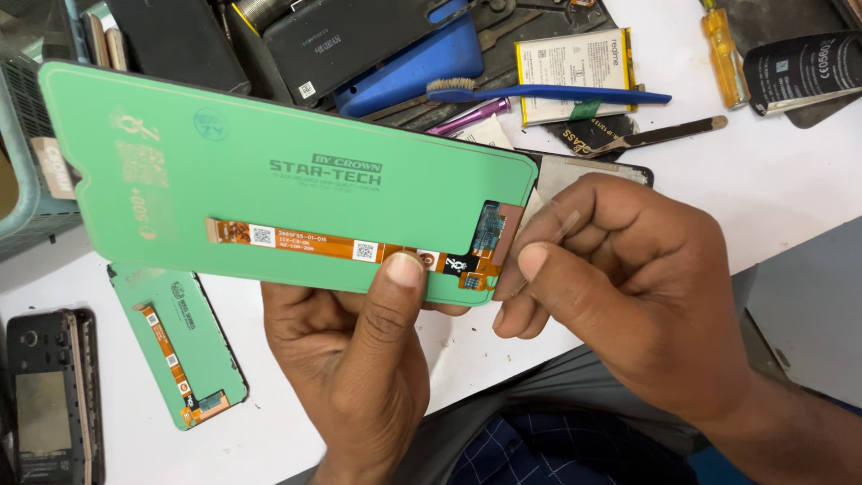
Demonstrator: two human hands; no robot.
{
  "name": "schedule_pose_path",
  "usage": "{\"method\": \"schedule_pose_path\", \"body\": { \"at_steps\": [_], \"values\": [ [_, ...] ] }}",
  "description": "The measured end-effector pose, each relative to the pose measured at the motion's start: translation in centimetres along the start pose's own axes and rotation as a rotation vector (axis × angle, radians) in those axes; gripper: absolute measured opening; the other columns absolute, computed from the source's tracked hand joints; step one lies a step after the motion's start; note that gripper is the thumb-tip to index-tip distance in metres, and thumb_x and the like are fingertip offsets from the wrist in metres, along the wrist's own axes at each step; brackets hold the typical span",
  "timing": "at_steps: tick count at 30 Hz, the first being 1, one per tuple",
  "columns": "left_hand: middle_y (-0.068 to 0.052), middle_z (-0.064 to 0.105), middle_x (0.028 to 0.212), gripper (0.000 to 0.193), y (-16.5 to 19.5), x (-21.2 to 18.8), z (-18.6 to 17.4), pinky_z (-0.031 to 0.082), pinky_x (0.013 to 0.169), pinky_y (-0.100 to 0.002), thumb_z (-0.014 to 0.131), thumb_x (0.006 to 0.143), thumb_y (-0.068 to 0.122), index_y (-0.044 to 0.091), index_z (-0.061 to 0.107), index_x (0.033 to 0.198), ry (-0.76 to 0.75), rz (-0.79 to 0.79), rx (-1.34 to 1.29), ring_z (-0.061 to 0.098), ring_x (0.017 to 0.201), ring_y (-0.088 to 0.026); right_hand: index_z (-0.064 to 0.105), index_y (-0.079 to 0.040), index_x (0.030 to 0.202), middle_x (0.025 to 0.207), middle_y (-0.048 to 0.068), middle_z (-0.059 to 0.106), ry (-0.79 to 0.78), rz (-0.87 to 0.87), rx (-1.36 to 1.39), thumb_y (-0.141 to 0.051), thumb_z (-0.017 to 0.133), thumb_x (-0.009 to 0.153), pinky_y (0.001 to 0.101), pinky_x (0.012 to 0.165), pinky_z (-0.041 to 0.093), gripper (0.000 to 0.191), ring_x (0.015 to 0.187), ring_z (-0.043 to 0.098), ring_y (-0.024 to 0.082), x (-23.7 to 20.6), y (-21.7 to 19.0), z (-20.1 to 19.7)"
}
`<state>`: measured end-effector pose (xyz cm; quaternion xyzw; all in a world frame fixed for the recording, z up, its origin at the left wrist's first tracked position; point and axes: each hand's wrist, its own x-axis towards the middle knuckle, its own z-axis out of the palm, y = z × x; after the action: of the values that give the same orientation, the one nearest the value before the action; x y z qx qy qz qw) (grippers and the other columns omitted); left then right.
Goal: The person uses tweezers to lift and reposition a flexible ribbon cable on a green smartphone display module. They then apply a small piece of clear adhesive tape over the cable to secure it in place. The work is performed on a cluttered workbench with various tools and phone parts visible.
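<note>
head view:
L hand (pixel 359 359): grasping the replacement phone screen (pixel 269 171) from below, thumb pressed on its lower edge right by the orange flex cable (pixel 350 250). Fingers are behind the panel, so the back side w/ the green film faces the camera.
panel pose: held up off the white bench (pixel 781 180), tilted, long axis running away from the grip to the upper left. Prob. angled so the flex end sits closest to both hands.
R hand (pixel 620 287): clenched into a pinch, thumb + forefinger closed on the panel's right end, touching the flex connector tab (pixel 489 235). Whether it holds a thin strip or a tool there, can't tell.
grip spacing: hands just beside each other. L steadies, R works the corner, judging by the pose.
below-left of grip: second green-backed screen (pixel 180 346) flat on the bench, same flex layout. Dark phone frame (pixel 49 395) further left.
above grip: blue brush (pixel 539 92), phone battery (pixel 575 72), yellow screwdriver (pixel 723 49), metal pry tool (pixel 660 135), all well apart from the hands, untouched.
</note>
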<state>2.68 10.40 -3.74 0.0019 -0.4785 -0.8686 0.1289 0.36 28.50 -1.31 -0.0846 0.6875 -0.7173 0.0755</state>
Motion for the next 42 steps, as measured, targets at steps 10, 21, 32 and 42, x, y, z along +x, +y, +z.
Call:
{"method": "schedule_pose_path", "body": {
  "at_steps": [10, 21, 32, 42],
  "values": [
    [-0.018, 0.073, 0.098, 0.021, 0.0, -0.1, 0.0, 0.067, 0.067, -0.036, 0.068, 0.106, -0.002, -0.005, 0.058, 0.124, 0.000, 0.010, 0.018, 0.074, 0.084, -0.020, 0.062, 0.005, 0.101, 0.083, 0.014, 0.074, -0.007, 0.023, 0.127, -0.006, 0.057, 0.101, 0.0262, 0.061, 0.065, 0.012, 0.071, 0.076, 0.015, 0.0, 0.2, -0.1],
    [-0.017, 0.073, 0.096, 0.020, -0.1, -0.2, -0.1, 0.066, 0.067, -0.035, 0.068, 0.107, -0.003, -0.006, 0.059, 0.125, -0.002, 0.023, 0.003, 0.073, 0.084, -0.019, 0.062, 0.004, 0.100, 0.079, 0.011, 0.075, -0.010, -0.014, 0.035, -0.006, 0.057, 0.101, 0.0241, 0.060, 0.065, 0.011, 0.070, 0.077, 0.012, -0.1, -0.1, 0.1],
    [-0.017, 0.073, 0.099, 0.020, 0.1, 0.0, -0.1, 0.066, 0.069, -0.035, 0.068, 0.106, -0.001, -0.005, 0.058, 0.123, 0.001, -0.009, -0.006, 0.073, 0.084, -0.019, 0.063, 0.004, 0.098, 0.079, 0.013, 0.076, 0.003, 0.002, 0.008, -0.005, 0.058, 0.100, 0.0239, 0.059, 0.064, 0.010, 0.069, 0.077, 0.013, -0.1, 0.0, 0.0],
    [-0.019, 0.072, 0.105, 0.022, 0.5, 1.4, -0.8, 0.065, 0.070, -0.035, 0.062, 0.105, 0.003, -0.006, 0.057, 0.125, 0.037, -0.233, -0.178, 0.075, 0.086, -0.023, 0.063, 0.008, 0.103, 0.094, 0.022, 0.075, -0.043, -0.003, 0.262, -0.003, 0.058, 0.104, 0.0320, 0.067, 0.066, 0.012, 0.078, 0.076, 0.022, -0.1, 1.7, -1.1]
  ]
}}
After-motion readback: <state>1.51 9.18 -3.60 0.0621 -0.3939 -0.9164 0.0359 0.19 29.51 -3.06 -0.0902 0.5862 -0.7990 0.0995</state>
